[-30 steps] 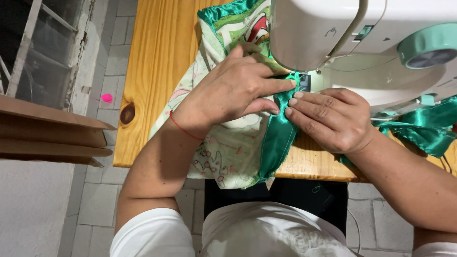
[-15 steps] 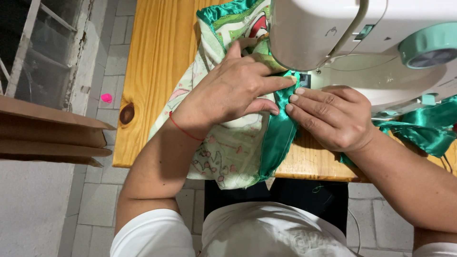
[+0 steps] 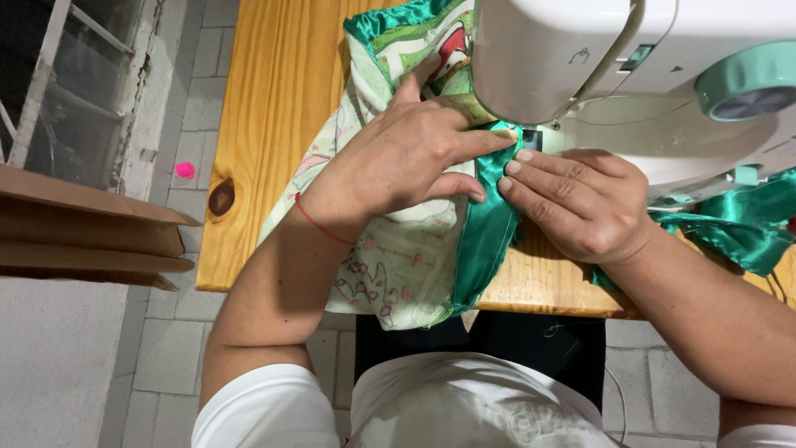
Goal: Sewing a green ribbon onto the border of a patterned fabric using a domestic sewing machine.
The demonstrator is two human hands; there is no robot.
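Note:
A white sewing machine (image 3: 580,58) with a mint-green handwheel (image 3: 750,83) stands on a wooden table (image 3: 274,124). Under its head lies a pale printed fabric (image 3: 398,265) edged with a shiny green satin strip (image 3: 485,241). My left hand (image 3: 414,153) lies flat on the printed fabric, its fingers pointing toward the needle area. My right hand (image 3: 572,199) presses on the green strip just right of the seam, fingertips close to those of the left hand. The needle itself is hidden behind the machine head.
More green satin (image 3: 738,224) bunches at the right of the table. Brown cardboard flaps (image 3: 91,232) stick in from the left. A small pink object (image 3: 184,170) lies on the tiled floor beside a dark window frame (image 3: 75,75).
Both hands have crept slightly toward the machine with the fabric; otherwise the scene holds still.

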